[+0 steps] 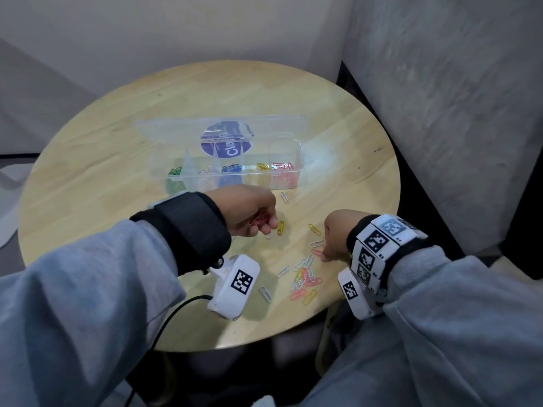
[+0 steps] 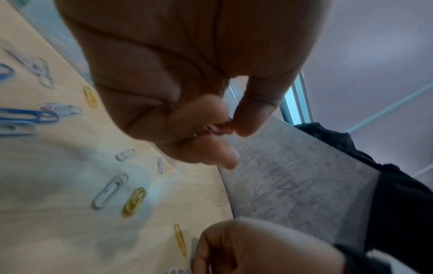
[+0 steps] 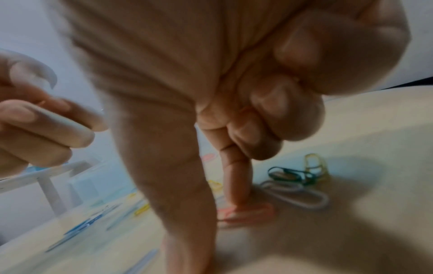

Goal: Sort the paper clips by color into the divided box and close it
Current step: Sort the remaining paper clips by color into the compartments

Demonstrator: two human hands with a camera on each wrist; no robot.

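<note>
Light grey soft sweatshirt sleeves, wide black fabric wrist straps, white boxy plastic wrist cameras bearing black-and-white square markers, thin black cable trailing from the left unit

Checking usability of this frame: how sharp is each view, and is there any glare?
Head view: mostly sharp, glare patch on the table right of the divided box. Left wrist view: left hand soft, clips smeared. Right wrist view: heavy blur, right hand fills the frame, its shadow over the table.
</note>
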